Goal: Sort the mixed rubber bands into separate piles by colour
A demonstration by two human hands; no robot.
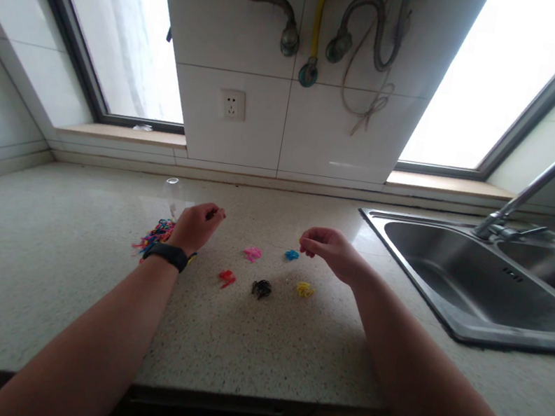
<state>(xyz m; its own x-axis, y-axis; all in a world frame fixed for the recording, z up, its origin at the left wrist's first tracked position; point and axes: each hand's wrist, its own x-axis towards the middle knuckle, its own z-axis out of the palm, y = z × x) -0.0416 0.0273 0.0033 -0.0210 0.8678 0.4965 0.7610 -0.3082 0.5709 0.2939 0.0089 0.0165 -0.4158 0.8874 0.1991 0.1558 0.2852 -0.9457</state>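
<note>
My left hand [197,225] hovers over the speckled counter [246,331] with its fingers pinched on something small and dark that I cannot make out. Just left of it lies a mixed heap of coloured rubber bands [154,236]. My right hand [328,248] is curled in a pinch just right of the small blue pile [292,254]; what it holds is too small to tell. Between the hands sit sorted little piles: pink [252,253], red [227,277], black [261,288] and yellow [304,288]. A black wristband [167,255] is on my left wrist.
A steel sink [477,284] with a tap [554,176] lies at the right. A clear plastic bag or cup [173,194] rests behind the mixed heap. The tiled wall carries a socket [232,104] and hoses [319,23].
</note>
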